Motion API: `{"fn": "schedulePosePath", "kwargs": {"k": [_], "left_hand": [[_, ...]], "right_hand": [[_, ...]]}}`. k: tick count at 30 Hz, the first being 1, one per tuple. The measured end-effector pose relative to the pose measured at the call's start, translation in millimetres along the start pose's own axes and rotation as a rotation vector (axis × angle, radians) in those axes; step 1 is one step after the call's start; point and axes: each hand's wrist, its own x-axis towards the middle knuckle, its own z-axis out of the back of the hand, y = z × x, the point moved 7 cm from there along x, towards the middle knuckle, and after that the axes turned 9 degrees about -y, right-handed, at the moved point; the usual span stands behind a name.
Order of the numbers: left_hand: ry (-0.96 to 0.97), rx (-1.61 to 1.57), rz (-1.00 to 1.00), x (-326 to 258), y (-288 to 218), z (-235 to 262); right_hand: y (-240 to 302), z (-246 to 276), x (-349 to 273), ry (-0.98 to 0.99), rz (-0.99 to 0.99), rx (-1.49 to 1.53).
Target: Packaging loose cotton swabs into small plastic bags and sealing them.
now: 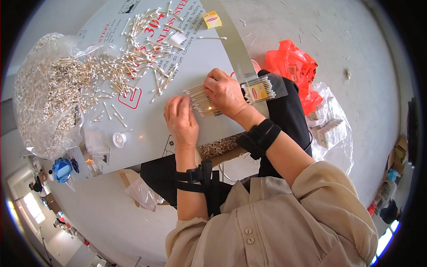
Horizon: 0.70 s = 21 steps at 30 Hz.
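Observation:
A flat row of cotton swabs (205, 107) lies on the metal-topped table, near its front right edge. My right hand (224, 93) bends over this row, fingers closed on the swabs. At the row's left end is my left hand (181, 123), its fingers curled down and close together; whatever their tips hold is hidden. Just right of my right hand, a clear plastic sleeve (279, 85) contains more swabs and a yellow label card (258, 91), and reaches past the table edge. Loose cotton swabs (133, 58) are scattered beyond my hands.
A big clear bag (38, 93) spilling swabs stands at the left. Near it are a small white round tub (119, 139) and a blue object (62, 170). Yellow cards (211, 20) lie at the far edge. Red (291, 66) and clear bags (331, 129) are on the right.

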Motion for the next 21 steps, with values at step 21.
{"fn": "schedulePosePath", "kwargs": {"k": [21], "left_hand": [[-0.224,-0.532,0.332,12.5,13.6,-11.0]], "right_hand": [[-14.1,17.5,-12.2,-0.137,-0.368,0.493]]}}
